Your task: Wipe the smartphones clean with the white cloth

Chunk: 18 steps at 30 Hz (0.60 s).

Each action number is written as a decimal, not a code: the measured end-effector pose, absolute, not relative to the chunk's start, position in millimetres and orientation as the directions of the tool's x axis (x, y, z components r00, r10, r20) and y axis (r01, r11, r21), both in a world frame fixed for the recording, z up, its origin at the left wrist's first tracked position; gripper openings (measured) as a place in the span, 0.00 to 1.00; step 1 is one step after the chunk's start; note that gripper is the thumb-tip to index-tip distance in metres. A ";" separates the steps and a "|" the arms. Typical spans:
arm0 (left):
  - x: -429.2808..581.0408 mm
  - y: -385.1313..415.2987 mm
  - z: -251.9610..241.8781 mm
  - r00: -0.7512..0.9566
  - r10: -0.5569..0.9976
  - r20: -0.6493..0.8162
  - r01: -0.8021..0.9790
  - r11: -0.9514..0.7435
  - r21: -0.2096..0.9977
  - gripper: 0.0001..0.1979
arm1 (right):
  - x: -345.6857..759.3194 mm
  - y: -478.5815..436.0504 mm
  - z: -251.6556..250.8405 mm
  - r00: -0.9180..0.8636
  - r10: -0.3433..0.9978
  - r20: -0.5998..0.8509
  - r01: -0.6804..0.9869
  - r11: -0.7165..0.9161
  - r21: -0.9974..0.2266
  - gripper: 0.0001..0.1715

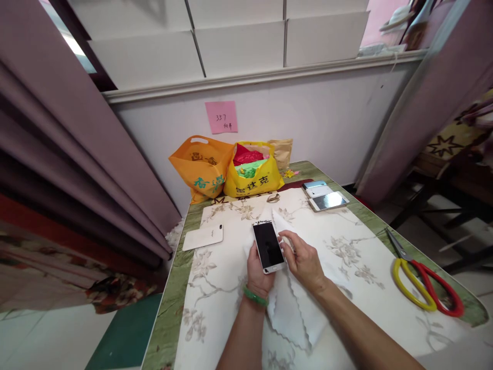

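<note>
The left hand (260, 272) is cradling a black-screened phone (268, 246) over the table's (167, 293) middle, hiding its own fingers beneath; the right hand (306, 259), fingers curled, is perhaps touching the phone's edge, its grip unclear. Three phones (319, 191) are lying near the far right corner, one white phone (204, 237) near the left edge.

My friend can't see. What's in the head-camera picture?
A person's left hand holds a dark-screened white phone, right hand at its edge, over a flowery tablecloth. Scissors lie on the right; an orange bag and a yellow bag stand behind.
</note>
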<state>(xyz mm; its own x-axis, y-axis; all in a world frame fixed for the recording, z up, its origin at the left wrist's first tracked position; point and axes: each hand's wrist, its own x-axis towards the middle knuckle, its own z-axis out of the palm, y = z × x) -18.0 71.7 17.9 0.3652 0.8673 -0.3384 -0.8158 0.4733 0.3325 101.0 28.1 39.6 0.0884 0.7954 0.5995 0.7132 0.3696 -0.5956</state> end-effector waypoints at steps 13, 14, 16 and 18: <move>-23.5 70.5 15.0 0.387 0.871 -0.302 -0.816 0.476 0.328 0.17 | 99.1 23.6 38.1 0.132 0.857 0.498 0.645 0.307 -0.700 0.20; -25.1 70.2 14.7 0.410 0.865 -0.290 -0.810 0.491 0.321 0.18 | 99.9 23.1 38.5 0.163 0.871 0.463 0.602 0.283 -0.746 0.22; -28.9 69.9 13.2 0.465 0.847 -0.258 -0.798 0.528 0.291 0.21 | 101.7 22.4 38.0 0.214 0.896 0.389 0.492 0.245 -0.835 0.25; -33.0 69.5 11.6 0.502 0.837 -0.217 -0.797 0.545 0.260 0.24 | 103.0 22.1 36.9 0.241 0.914 0.327 0.376 0.223 -0.900 0.26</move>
<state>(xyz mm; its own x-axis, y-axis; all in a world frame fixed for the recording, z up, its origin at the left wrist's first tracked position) -33.0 69.5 11.6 0.5017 0.8373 -0.2172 -0.7972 0.5450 0.2597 103.0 22.1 36.9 0.2413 0.9135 0.3275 0.3755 0.2233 -0.8995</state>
